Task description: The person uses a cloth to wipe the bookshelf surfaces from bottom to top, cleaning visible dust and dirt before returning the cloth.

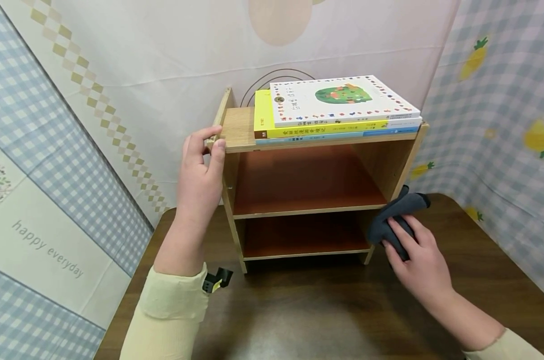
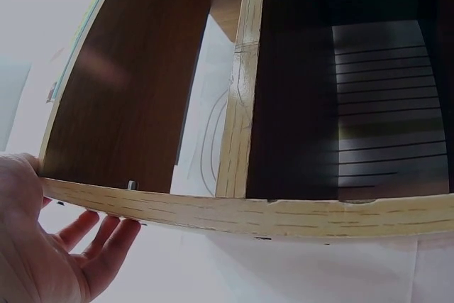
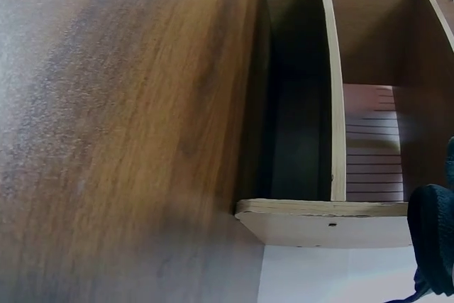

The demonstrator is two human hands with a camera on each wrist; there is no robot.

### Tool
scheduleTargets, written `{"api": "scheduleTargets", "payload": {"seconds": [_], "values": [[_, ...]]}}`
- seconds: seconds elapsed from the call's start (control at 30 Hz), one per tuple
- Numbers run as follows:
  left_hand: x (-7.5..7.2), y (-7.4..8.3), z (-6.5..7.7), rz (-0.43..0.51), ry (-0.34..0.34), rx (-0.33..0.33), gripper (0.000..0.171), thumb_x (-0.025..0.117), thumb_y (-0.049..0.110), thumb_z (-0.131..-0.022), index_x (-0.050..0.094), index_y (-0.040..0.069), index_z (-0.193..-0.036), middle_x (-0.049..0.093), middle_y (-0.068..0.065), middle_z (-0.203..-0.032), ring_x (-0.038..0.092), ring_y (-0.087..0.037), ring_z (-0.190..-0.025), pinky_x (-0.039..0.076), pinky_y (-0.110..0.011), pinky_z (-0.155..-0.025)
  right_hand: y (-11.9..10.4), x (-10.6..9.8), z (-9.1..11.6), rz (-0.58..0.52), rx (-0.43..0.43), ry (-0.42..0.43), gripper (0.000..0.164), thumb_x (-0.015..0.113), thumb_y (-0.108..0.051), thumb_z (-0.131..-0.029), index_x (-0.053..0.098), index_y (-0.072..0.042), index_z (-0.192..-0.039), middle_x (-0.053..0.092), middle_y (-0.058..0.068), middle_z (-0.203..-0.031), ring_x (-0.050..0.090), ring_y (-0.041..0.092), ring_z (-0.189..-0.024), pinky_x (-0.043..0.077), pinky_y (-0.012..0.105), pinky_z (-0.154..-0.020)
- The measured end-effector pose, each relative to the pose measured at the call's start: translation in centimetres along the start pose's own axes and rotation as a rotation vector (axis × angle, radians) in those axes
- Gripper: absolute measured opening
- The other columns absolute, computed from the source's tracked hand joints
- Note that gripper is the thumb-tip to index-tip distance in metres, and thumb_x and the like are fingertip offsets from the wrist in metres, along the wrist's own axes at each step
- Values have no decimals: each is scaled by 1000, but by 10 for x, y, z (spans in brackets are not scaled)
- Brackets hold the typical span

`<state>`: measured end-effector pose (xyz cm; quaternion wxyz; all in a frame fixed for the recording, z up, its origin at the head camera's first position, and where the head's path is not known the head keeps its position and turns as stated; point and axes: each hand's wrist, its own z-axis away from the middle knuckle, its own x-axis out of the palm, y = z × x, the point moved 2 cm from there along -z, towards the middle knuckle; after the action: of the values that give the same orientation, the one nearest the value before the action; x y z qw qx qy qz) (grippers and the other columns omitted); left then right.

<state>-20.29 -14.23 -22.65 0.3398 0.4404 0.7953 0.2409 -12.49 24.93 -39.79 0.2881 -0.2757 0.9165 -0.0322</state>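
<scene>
Left hand [image 1: 199, 167]: we pinch the shelf [image 1: 308, 175], upper-left corner.
Right hand [image 1: 420, 260]: clamped on cloth [image 1: 400, 206], by right edge.
Left wrist view: we see fingertips [image 2: 117, 243] outside.

Bright and clear in the head view, lit mostly from above. Brightest on the top book [image 1: 344, 100] and the wall curtain [image 1: 173, 50]. Much darker inside the shelf [image 1: 310, 212], most of all down low. Shadowy on the desk [image 1: 308, 320] in front of the shelf, then a bit shiny toward the near edge. Washed out and hazy white in the left wrist view, but nearly black in one space of the shelf. Bent into a curve along the side board [image 2: 319, 214]. Pale and speckled with glare on the desk in the right wrist view, blurry at the top, and very dark on the grey rag [image 3: 433, 235].
</scene>
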Motion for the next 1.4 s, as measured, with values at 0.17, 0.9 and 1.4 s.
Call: {"api": "scheduleTargets", "payload": {"seconds": [0.17, 0.9, 1.4], "values": [[0, 1, 0, 1, 1, 4, 39, 50, 46, -102, 58, 22, -132, 48, -4, -126, 46, -18, -105, 40, -40, -85, 2, 0, 3, 7, 15, -35, 57, 48, -53, -100, 68, -6, -125, 56, 23, -131, 52, 46, -113, 40, 47, -92], [-1, 0, 1, 7, 4, 3, 39, 51, 46, -102, 58, 22, -132, 48, -4, -129, 46, -18, -105, 40, -39, -85, 5, 7, 24, 49, 29, -221, 54, 84, -4, -68, 67, -9, -120, 57, 17, -122, 56, 41, -104, 50, 56, -72], [0, 0, 1, 0, 4, 4, 39, 50, 46, -102, 58, 22, -132, 48, -5, -126, 46, -17, -104, 40, -39, -83, 6, 15, 35, 79, 30, -318, 46, 85, -11, -71, 69, -10, -115, 59, 15, -115, 60, 39, -101, 51, 56, -74]]}}
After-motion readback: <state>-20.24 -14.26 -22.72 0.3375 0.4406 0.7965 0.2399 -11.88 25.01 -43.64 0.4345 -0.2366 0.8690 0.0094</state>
